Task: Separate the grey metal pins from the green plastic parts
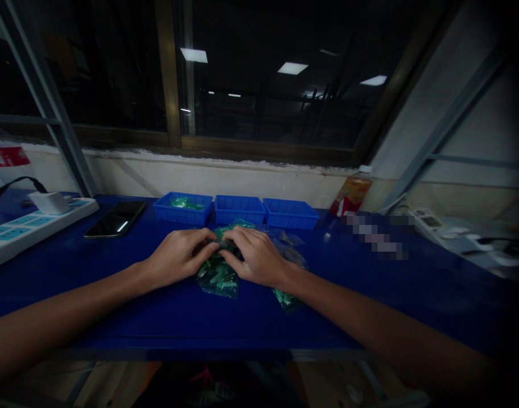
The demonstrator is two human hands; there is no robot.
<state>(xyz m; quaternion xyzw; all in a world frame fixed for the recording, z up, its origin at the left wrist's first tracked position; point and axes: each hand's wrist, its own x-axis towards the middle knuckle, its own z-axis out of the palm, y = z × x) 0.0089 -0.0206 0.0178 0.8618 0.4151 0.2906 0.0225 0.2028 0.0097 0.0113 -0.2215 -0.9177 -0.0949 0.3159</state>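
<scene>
My left hand (180, 255) and my right hand (257, 255) meet above the middle of the blue table, thumbs and fingers pinched on the top edge of a clear plastic bag (219, 279). Small green pieces, perhaps wall plugs, and a few thin metal-looking bits show through the bag. More clear bags with green pieces (287, 300) lie under and beside my right wrist. Another clear bag (291, 238) rests just right of my right hand. Exactly what the fingertips press together is partly hidden.
Three blue bins stand in a row behind my hands; the left bin (183, 216) holds green pieces. A phone (115, 219) and a white power strip (38, 226) lie at left. A bottle (351, 192) stands at back right, by the window wall.
</scene>
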